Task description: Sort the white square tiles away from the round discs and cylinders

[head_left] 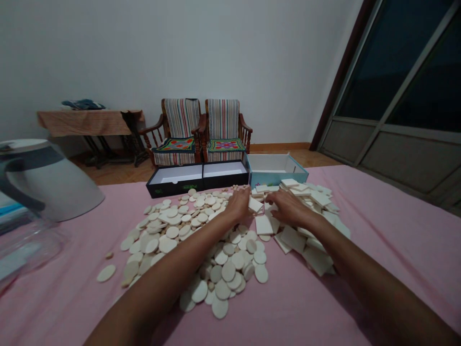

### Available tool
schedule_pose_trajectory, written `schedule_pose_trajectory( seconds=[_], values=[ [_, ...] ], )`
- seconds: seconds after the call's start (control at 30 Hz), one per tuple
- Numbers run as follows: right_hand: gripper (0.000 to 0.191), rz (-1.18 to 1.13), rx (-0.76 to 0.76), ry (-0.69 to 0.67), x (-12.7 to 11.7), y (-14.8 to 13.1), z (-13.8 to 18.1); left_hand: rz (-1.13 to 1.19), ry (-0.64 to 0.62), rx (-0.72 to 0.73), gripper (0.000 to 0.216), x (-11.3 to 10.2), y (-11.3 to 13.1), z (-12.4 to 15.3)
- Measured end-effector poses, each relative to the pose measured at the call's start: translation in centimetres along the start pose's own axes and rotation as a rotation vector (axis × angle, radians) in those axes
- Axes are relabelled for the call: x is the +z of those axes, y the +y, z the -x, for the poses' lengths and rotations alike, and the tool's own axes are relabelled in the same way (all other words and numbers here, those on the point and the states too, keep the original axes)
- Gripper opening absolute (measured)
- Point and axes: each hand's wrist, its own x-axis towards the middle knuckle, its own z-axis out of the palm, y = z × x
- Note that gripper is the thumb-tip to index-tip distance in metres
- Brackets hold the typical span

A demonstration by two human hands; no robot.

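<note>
Both your arms are stretched out over the pink worktop (389, 230), and your hands meet right where the two heaps join. Your left hand (238, 204) lies palm down at the far edge of the pile of round discs (201, 250), fingers curled loosely, and a square tile (255, 205) sits against its fingertips; whether you actually grip it, I cannot tell. Your right hand (288, 207) rests flat and fairly open on the heap of square tiles (313, 226), fingers spread toward the left hand, with nothing clearly clasped. The two hands are just beside each other, not touching.

The discs fan out wide to your left, a few strays lying apart near the edge of the spread. The squares are stacked loosely to your right. Beyond both piles stand two black trays (198, 179) side by side, and next to them a light blue box (277, 170), all open. On your far left a white kettle (43, 182) looms close. Two striped armchairs (201, 129) stand against the wall behind.
</note>
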Motion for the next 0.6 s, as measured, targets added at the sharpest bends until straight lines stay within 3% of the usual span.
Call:
schedule_pose_trajectory(
  seconds=[0.07,0.13,0.27,0.4,0.6],
  values=[
    [0.035,-0.011,0.008,-0.047,0.1,-0.1,1.1,0.01,-0.025,0.071,0.049,-0.5,0.4,1.0],
    [0.034,0.003,0.032,-0.127,0.2,-0.4,2.0,0.02,-0.09,0.147,0.038,-0.6,1.1,2.2],
    [0.029,0.069,0.08,-0.148,0.9,-1.2,3.0,-0.016,-0.168,0.178,0.053,0.3,2.6,4.0],
    [0.028,0.095,0.105,-0.134,1.7,-1.6,3.2,-0.048,-0.177,0.128,0.042,1.0,3.3,4.4],
    [0.032,0.098,0.108,-0.109,1.6,-2.3,3.4,-0.059,-0.231,0.145,0.049,0.0,2.7,4.6]
  ],
)
